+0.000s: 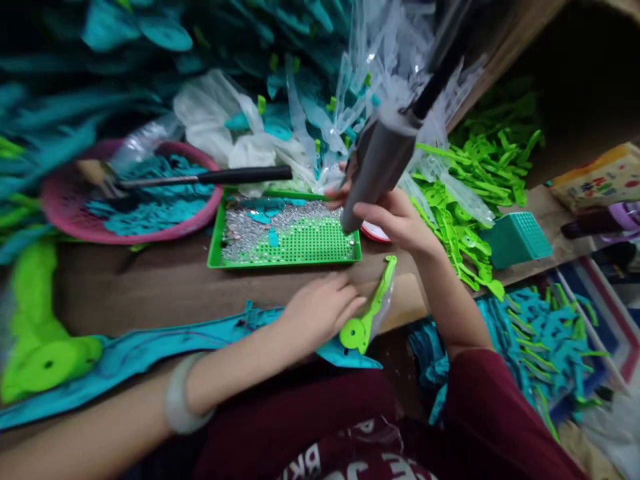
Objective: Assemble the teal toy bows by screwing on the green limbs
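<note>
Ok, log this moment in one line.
right hand: holds gray tool | left hand: beside lime part, grasp unclear | green tray: silver bits, blue pieces inside

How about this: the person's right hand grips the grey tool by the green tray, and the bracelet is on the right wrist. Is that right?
Not quite: the head view shows the bracelet on the wrist of the left hand. The right hand does grip the grey tool by the green tray.
</note>
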Tool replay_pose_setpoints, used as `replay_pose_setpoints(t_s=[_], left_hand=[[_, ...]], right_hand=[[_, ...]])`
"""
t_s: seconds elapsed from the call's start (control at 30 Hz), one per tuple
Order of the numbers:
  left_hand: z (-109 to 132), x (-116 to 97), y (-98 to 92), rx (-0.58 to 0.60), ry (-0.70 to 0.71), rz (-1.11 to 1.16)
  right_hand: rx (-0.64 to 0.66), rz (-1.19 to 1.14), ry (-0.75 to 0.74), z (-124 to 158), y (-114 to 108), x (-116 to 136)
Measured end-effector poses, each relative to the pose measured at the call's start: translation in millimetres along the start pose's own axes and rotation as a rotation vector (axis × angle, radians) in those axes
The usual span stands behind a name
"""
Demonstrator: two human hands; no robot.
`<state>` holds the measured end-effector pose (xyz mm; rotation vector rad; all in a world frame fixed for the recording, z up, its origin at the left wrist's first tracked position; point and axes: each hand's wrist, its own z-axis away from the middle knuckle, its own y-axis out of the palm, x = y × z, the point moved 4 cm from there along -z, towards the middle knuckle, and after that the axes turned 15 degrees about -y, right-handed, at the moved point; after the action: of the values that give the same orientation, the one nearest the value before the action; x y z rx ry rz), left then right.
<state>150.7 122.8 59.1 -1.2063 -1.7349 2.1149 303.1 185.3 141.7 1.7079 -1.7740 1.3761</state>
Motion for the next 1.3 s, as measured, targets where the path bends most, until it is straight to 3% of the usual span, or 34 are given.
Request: replay_pose_setpoints(t_s=[0.07, 0.13, 0.27, 0.37, 0.53, 0.73, 0.83, 0.93, 1.07, 1.13, 1.2, 1.3], left_hand=[[-13, 25, -22.2, -0.071, 0.031, -0.088], [-34, 48, -34.8, -0.091, 0.133, -0.131], [-78, 64, -27.6, 0.003, 0.457, -0.165], [-104, 64, -20.4, 0.019, 0.542, -0.226], [-120, 64, -24.8, -0.066, 0.462, -0.255], [-122, 59, -16.6, -0.165, 0.312, -0.360], [-122, 60, -26.1, -0.174, 0.260, -0.507], [-99, 50, -49.2, -0.219, 0.265, -0.658], [-23, 11, -66.4, -0.299, 0.239, -0.586], [20, -13, -58.7, -0.351, 0.267, -0.400], [55, -33, -37.1, -0.339, 0.347, -0.236], [78, -42, 4.9, -0.313, 0.320, -0.119]], right_hand=[[0.069, -0.139, 0.017, -21, 8, -9], [-0.027, -0.207, 0.025, -30, 11, -17], [-0.289, -0.391, 0.057, -32, 13, -26], [-0.394, -0.431, 0.071, -28, 9, -25], [-0.461, -0.336, 0.050, -18, 4, -20], [-0.468, -0.260, 0.041, -6, 17, -22], [-0.575, -0.204, -0.017, 0, 25, -32], [-0.683, -0.197, -0.102, 6, 33, -49], [-0.715, -0.228, -0.099, 12, 41, -72], [-0.720, -0.256, -0.096, 14, 42, -77], [-0.713, -0.265, -0.087, 16, 42, -79], [-0.692, -0.222, -0.033, 16, 41, -80]])
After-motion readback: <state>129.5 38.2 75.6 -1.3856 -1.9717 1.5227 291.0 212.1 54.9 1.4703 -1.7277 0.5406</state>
